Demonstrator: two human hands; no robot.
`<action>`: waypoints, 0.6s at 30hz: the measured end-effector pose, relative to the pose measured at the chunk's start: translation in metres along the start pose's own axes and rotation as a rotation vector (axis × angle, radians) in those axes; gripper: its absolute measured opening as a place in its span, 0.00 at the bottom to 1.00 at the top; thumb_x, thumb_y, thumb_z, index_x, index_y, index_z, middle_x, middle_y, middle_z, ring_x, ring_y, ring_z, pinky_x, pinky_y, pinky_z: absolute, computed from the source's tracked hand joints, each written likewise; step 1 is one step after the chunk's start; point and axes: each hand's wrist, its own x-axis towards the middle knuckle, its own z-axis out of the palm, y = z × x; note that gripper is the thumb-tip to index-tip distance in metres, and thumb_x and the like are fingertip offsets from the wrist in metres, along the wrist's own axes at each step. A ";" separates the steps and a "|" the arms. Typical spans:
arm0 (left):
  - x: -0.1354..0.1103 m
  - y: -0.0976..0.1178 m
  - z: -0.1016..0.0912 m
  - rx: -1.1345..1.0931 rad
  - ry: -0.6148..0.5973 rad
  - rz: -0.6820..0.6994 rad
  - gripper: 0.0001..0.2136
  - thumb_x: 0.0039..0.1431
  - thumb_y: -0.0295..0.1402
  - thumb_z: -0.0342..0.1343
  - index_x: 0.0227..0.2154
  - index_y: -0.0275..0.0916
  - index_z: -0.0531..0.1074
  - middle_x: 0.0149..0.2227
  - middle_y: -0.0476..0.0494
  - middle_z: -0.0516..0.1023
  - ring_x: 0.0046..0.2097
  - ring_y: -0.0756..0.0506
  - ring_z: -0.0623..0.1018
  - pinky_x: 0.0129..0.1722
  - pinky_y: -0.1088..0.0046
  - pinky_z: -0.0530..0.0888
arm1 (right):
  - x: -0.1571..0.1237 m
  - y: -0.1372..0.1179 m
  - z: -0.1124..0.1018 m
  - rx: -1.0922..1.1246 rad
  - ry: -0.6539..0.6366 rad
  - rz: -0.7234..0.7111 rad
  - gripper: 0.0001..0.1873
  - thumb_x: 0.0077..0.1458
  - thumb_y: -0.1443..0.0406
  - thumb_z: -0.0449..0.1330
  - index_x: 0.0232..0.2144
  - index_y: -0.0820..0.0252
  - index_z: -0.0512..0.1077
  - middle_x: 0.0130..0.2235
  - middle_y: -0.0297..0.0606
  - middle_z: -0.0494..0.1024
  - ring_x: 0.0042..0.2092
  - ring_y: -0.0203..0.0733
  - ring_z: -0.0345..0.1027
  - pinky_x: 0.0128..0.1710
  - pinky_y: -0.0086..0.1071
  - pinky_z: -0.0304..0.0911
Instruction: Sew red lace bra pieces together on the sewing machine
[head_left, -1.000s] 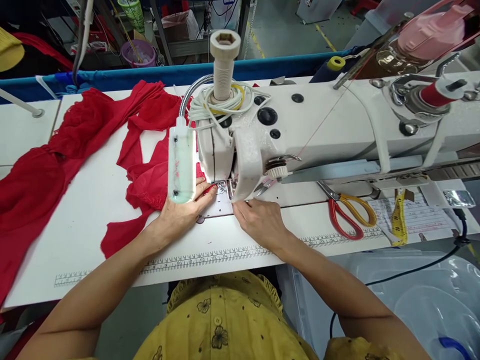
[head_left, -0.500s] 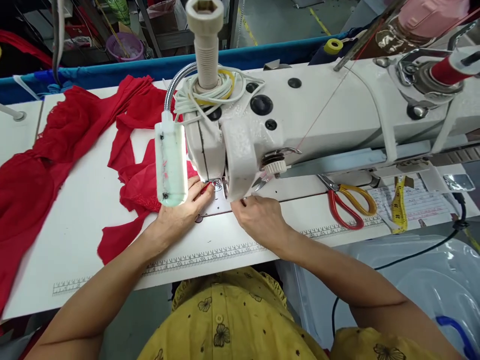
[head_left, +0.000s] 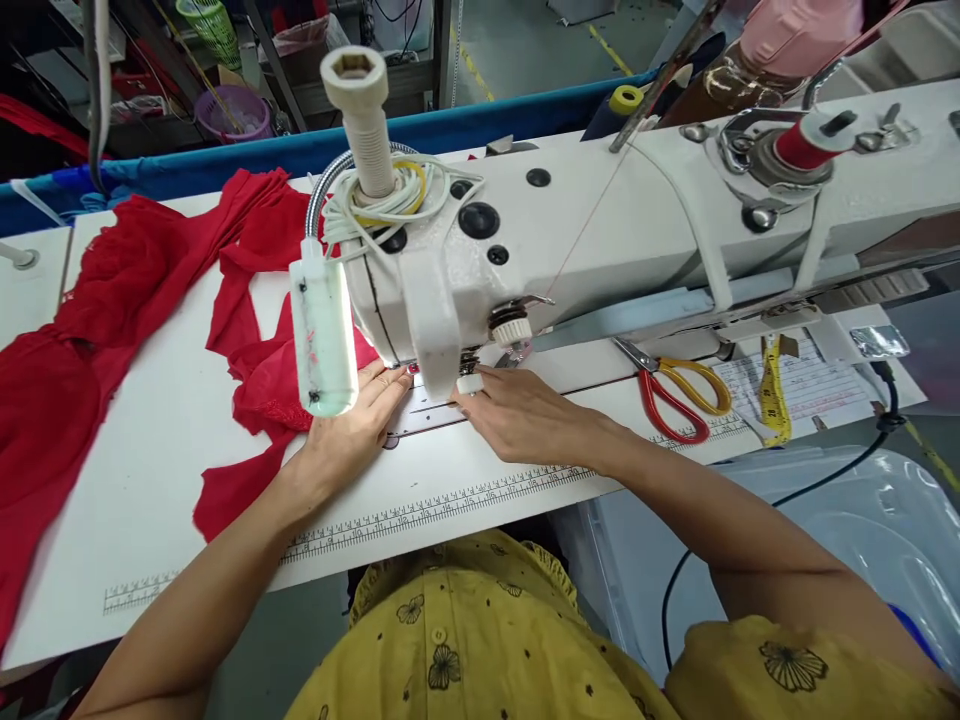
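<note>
My left hand lies on the sewing machine's bed, fingers stretched toward the needle area. Its fingertips rest by a small bit of red at the machine head. Red fabric spreads beside and behind this hand, partly under the lamp. On the other side of the head, my right hand is closed, fingers bent beside a small white part of the sewing machine. Whatever those fingers hold, if anything, is hidden. A small silvery thing shows just behind the right hand. The needle is out of sight.
Scissors with red and yellow handles lie right of my right hand. Beyond them are a yellow tape measure and a written paper. A red thread spool stands on the machine. A clear plastic bin sits below the table's right edge.
The view has shifted, so the machine appears further left. My right hand's fingers have moved up beside the small white machine part. My left hand stays by the needle area.
</note>
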 end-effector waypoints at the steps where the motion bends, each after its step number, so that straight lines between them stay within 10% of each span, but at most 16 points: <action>1: 0.001 -0.001 0.000 0.005 0.001 0.005 0.19 0.63 0.18 0.46 0.53 0.34 0.73 0.52 0.36 0.81 0.55 0.37 0.78 0.54 0.52 0.73 | 0.002 0.002 0.006 -0.017 0.080 0.003 0.13 0.64 0.69 0.48 0.30 0.62 0.69 0.27 0.36 0.69 0.28 0.36 0.53 0.27 0.33 0.43; 9: 0.004 -0.002 0.002 0.012 -0.052 -0.043 0.21 0.58 0.16 0.46 0.53 0.33 0.72 0.49 0.34 0.81 0.56 0.35 0.77 0.53 0.54 0.74 | 0.014 0.016 0.044 -0.125 0.645 0.014 0.15 0.65 0.67 0.51 0.28 0.60 0.72 0.23 0.31 0.69 0.24 0.32 0.54 0.24 0.30 0.44; 18: 0.005 0.003 -0.001 -0.017 -0.035 -0.081 0.24 0.57 0.15 0.45 0.56 0.32 0.70 0.52 0.31 0.79 0.55 0.36 0.78 0.53 0.55 0.75 | 0.014 0.022 0.037 -0.142 0.479 0.055 0.14 0.61 0.74 0.49 0.31 0.60 0.72 0.30 0.34 0.75 0.28 0.33 0.60 0.26 0.28 0.46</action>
